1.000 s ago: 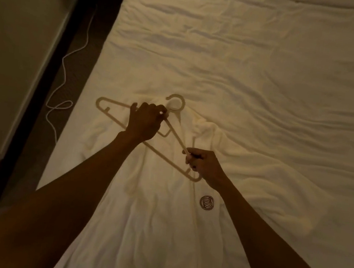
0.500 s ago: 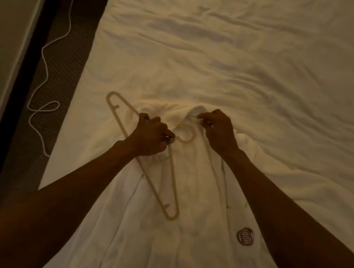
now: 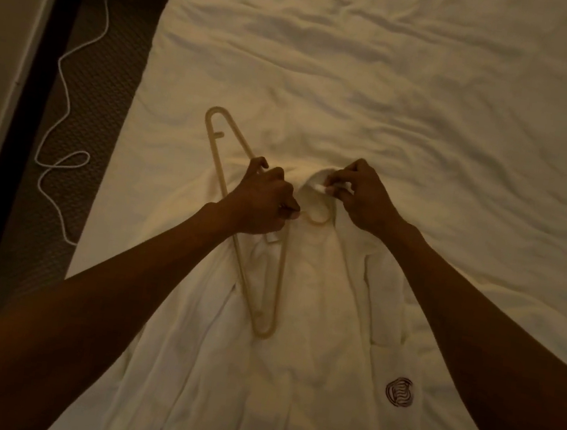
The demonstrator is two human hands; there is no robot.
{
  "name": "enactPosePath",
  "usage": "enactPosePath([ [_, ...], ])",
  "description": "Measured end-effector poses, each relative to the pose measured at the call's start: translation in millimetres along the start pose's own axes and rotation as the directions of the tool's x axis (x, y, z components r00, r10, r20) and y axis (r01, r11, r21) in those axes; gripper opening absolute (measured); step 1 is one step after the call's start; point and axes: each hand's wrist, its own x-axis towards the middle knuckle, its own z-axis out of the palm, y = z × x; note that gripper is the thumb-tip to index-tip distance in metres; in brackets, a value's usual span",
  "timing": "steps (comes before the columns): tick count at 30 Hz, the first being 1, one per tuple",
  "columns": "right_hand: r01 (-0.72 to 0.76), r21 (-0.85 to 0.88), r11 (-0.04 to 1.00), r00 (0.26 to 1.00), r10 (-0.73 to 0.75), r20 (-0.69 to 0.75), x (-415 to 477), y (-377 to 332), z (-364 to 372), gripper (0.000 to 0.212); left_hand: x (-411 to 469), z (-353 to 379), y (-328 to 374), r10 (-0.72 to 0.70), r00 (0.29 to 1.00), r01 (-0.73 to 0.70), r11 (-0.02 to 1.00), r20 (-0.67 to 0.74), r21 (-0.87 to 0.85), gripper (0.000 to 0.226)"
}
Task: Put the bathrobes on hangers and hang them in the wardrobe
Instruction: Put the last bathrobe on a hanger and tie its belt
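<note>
A white bathrobe (image 3: 297, 343) with a dark round emblem (image 3: 400, 392) lies spread on the bed, its collar toward the far side. A pale plastic hanger (image 3: 273, 296) lies across the robe, turned lengthwise, one end near the far left and the other pointing back toward me. My left hand (image 3: 263, 205) grips the hanger at its neck, just left of the hook (image 3: 319, 216). My right hand (image 3: 363, 198) pinches the robe's collar (image 3: 316, 186) beside the hook.
The bed (image 3: 433, 108) with its rumpled white sheet fills most of the view. Along its left edge runs a strip of dark floor (image 3: 109, 101) with a loose white cable (image 3: 63, 149). A pale panel (image 3: 2, 69) stands at the far left.
My left hand turned the hanger from crosswise to lengthwise over the robe. My right hand let go of the hanger's end and took hold of the collar, now lifting it a little by the hook.
</note>
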Motion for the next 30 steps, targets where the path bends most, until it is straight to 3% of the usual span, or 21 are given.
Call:
enactPosePath([
  [4, 0.018, 0.022, 1.000, 0.999, -0.018, -0.029, -1.5, -1.3, -11.8, 0.013, 17.3, -14.2, 3.6, -0.011, 1.000, 0.011, 0.999, -0.008, 0.037, 0.020],
  [10, 0.003, 0.003, 1.000, 0.988, -0.003, -0.152, -1.9, -3.0, -19.1, 0.014, 16.2, -19.4, 2.5, 0.026, 0.984, -0.026, 1.000, -0.179, 0.003, 0.013],
  [18, 0.006, 0.138, 0.990, 0.995, 0.008, -0.098, 2.4, -3.7, -28.5, 0.012, 18.6, -30.3, 7.7, 0.072, 0.969, -0.039, 0.989, -0.236, 0.142, 0.018],
  [24, 0.004, 0.181, 0.983, 0.998, 0.008, -0.066, 11.9, -2.4, -34.2, 0.017, 30.9, -34.1, 0.3, 0.158, 0.967, -0.119, 0.974, -0.201, 0.194, 0.014],
  [30, -0.025, 0.177, 0.984, 0.999, 0.032, -0.039, 11.6, 6.7, -31.8, 0.014, 50.3, -41.1, -9.5, 0.130, 0.991, -0.125, 0.973, -0.015, 0.196, 0.017],
])
